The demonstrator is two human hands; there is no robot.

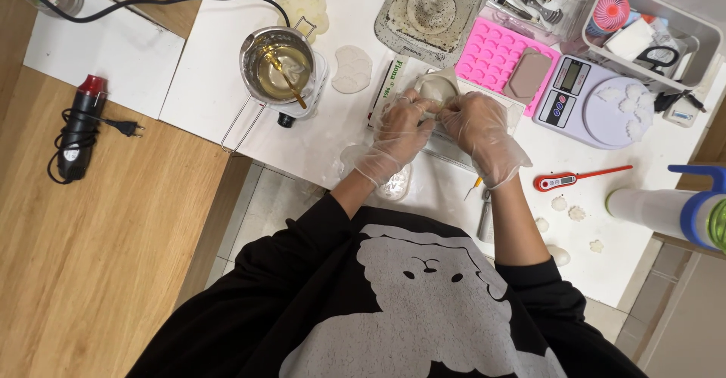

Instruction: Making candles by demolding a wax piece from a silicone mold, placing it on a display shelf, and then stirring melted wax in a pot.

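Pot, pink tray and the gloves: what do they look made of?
Pot: shiny bare metal, likely steel, with bright reflections and a wire handle. Pink tray: matte, evenly coloured, probably silicone. Gloves on the left hand and right hand: thin see-through plastic film, wrinkled.

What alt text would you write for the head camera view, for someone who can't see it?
Seen from above, a person's gloved left hand and right hand together press on a pale round mould on a white table. Around it are a metal pot of clear liquid, a pink mould tray, a digital scale and a red thermometer.
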